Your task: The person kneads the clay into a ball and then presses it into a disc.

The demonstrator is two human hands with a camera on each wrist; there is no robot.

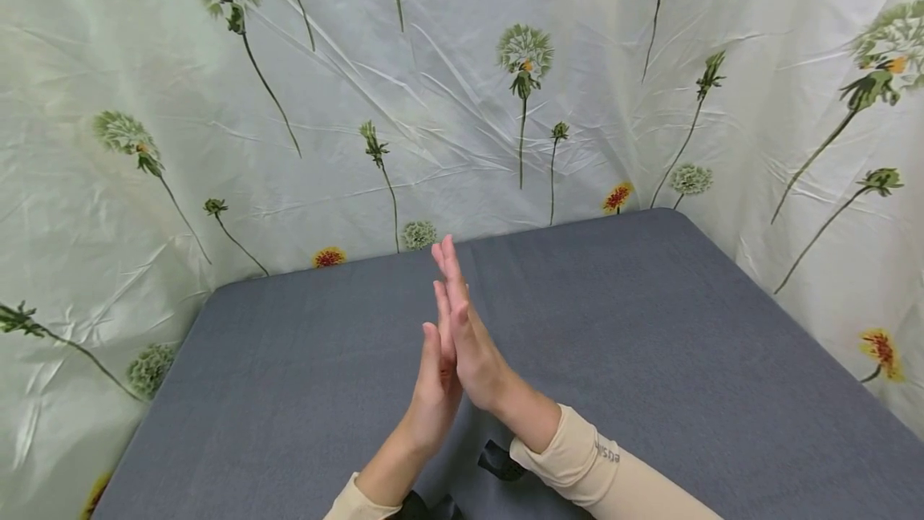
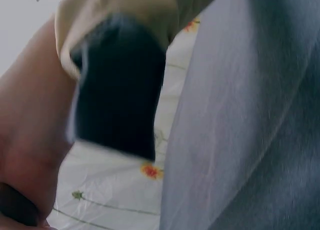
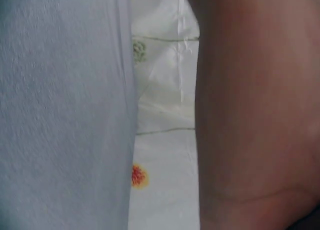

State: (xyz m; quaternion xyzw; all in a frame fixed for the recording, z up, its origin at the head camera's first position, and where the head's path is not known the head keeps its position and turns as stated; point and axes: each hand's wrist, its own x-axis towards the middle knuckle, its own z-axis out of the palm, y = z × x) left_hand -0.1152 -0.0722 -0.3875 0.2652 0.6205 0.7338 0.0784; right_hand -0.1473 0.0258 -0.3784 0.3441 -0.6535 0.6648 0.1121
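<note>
In the head view, my left hand (image 1: 435, 396) and my right hand (image 1: 478, 359) meet palm to palm above the grey surface. Their fingers are straight and point up and away, the right hand lying partly in front of the left fingers. Neither hand holds an object. In the left wrist view, a beige sleeve (image 2: 82, 20) with a blurred black piece (image 2: 120, 90) hangs near bare skin at the left. Bare skin (image 3: 255, 100) fills the right side of the right wrist view; no fingers can be made out there.
A grey cloth-covered table (image 1: 613, 319) stretches under both hands. Behind it and at both sides hangs a pale curtain (image 1: 462, 103) printed with dandelions and other flowers. Black pieces (image 1: 500, 460) show beneath the beige sleeves (image 1: 577, 464).
</note>
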